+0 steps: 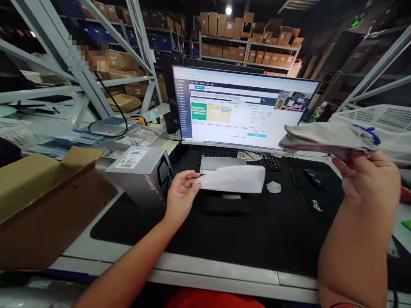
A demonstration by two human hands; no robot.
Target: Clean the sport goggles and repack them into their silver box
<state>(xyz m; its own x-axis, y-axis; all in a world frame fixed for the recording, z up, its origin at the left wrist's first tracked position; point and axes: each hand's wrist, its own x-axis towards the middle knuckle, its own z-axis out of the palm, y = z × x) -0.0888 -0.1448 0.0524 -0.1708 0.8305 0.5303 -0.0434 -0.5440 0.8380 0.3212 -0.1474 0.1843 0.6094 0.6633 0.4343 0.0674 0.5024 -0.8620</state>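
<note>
Two light, soft things

Head view: my left hand [181,194] pinches the left end of a white sleeve [236,179], above the table [224,273], beyond its front edge. My right hand [369,173] grasps a grey cloth bag [321,137] near its blue cord [372,136], toward the table's right edge. I judge the sleeve thin, easily creased: best pinched at its end. The bag seems limp; its corded end suits fuller grasping.

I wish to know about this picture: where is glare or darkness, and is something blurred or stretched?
Head view: a ceiling lamp glares above dim shelves; head view: the monitor shines brightly, its smallest text blurred; head view: the white sheet in the left hand looks pale, with little detail; head view: the right forearm looks large near the edge, likely wide-angle stretch.
</note>
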